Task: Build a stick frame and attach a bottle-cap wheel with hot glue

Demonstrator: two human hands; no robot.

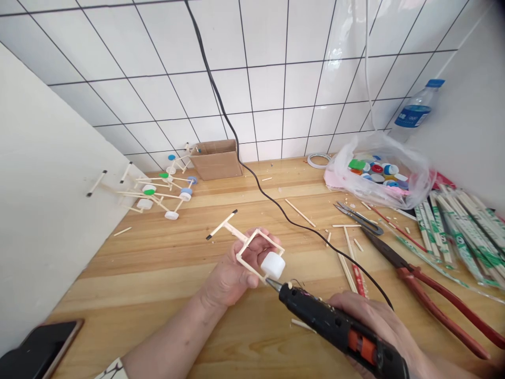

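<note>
My left hand point(231, 273) is closed round a small frame of wooden sticks point(248, 243), which has a T-shaped bar with black ends at its far side. A white bottle cap point(273, 265) sits at the frame's near right corner. My right hand point(369, 316) grips a black hot glue gun point(335, 321) with a red-orange part on its body. The gun's metal tip points left and meets the stick end just below the cap. Fingers of the right hand are partly hidden behind the gun.
Several stick-and-cap models point(165, 189) stand at the left by a cardboard box point(216, 159). A bag of bottle caps point(379, 173), snips point(359, 217), red-handled pliers point(430, 295) and wrapped chopsticks point(465, 226) lie right. A black cord point(272, 200) crosses the table; a phone point(43, 347) lies front left.
</note>
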